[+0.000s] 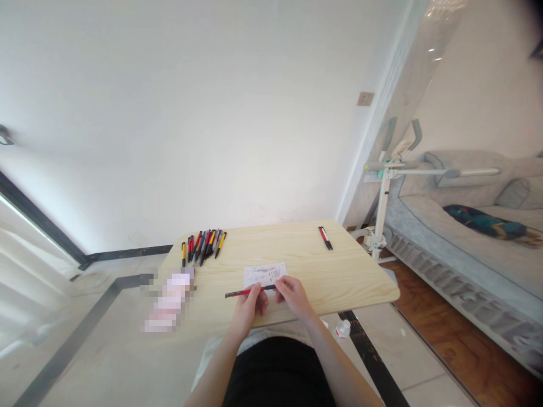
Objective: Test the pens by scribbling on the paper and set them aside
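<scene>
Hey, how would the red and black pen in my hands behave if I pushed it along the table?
The pen may roll on the flat table, as it looks long and narrow. It's probably light, being so slim between your left hand and right hand, and likely stiff, since it shows no bend.

**A Close Double Pinch**

A person's left hand [249, 305] and right hand [293, 294] pinch just beside each other, left thumb [255, 290] on top, other fingers [262, 306] curled below the grip. Bare forearms [221, 360] slant toward it from either side.
</scene>
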### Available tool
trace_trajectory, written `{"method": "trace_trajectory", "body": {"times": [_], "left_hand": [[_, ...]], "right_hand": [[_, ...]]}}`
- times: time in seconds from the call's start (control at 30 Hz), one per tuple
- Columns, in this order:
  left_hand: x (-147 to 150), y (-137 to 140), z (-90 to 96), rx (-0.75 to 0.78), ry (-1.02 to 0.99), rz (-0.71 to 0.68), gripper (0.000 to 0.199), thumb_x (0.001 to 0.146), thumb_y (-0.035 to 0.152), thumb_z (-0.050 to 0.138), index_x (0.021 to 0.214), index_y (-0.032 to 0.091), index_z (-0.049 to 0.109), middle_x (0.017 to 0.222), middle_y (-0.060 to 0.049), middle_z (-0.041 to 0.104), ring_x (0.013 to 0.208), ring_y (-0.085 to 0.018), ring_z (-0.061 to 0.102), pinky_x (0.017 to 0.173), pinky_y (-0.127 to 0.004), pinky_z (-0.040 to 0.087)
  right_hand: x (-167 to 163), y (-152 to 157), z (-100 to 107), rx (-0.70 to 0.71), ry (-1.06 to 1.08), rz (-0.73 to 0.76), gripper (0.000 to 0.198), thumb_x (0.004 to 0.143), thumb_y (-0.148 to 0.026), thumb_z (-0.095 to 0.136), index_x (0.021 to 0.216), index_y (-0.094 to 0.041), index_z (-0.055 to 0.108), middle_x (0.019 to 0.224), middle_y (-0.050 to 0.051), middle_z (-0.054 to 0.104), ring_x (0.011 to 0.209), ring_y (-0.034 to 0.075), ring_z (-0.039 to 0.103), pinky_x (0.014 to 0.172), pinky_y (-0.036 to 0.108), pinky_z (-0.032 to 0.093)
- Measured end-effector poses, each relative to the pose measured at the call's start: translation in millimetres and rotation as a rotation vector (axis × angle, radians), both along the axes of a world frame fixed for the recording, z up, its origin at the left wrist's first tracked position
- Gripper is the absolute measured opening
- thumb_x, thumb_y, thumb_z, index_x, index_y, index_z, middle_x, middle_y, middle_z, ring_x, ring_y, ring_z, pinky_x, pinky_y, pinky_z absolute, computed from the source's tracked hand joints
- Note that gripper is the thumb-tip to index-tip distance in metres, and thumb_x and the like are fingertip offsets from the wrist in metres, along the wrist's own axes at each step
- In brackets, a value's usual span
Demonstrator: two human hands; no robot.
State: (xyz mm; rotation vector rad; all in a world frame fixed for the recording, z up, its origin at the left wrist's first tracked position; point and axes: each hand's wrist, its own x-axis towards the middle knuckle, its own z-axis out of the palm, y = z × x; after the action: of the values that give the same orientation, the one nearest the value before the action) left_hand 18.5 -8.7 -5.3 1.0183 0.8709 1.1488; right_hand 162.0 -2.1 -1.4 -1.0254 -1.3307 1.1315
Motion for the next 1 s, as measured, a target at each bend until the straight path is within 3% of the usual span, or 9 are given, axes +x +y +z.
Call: {"method": "trace_trajectory", "body": {"times": [0.37,1.0], "left_hand": [[0.2,1.0,1.1,-0.038,-0.041,0.007,0.037,0.075,0.046,0.048,0.057,0.014,0.051,0.051,0.001,0.050,0.041,-0.009,0.044,0.040,-0.021,0.031],[0.5,0.2,2.5,-0.047,-0.026,0.012,0.037,0.075,0.048,0.048,0.058,0.014,0.050,0.052,0.000,0.050,0.041,-0.009,0.044,0.040,-0.021,0.032]], "right_hand": [[-0.8,-1.6,4.7,0.004,0.119,-0.013,0.018,0.072,-0.034,0.058,0.078,-0.016,0.058,0.060,0.001,0.060,0.052,0.011,0.054,0.048,0.022,0.043],[1.1,-2.5,4.2,0.014,0.055,0.015,0.020,0.074,-0.037,0.056,0.070,-0.017,0.056,0.056,-0.001,0.056,0.049,0.011,0.050,0.048,0.022,0.041]]}}
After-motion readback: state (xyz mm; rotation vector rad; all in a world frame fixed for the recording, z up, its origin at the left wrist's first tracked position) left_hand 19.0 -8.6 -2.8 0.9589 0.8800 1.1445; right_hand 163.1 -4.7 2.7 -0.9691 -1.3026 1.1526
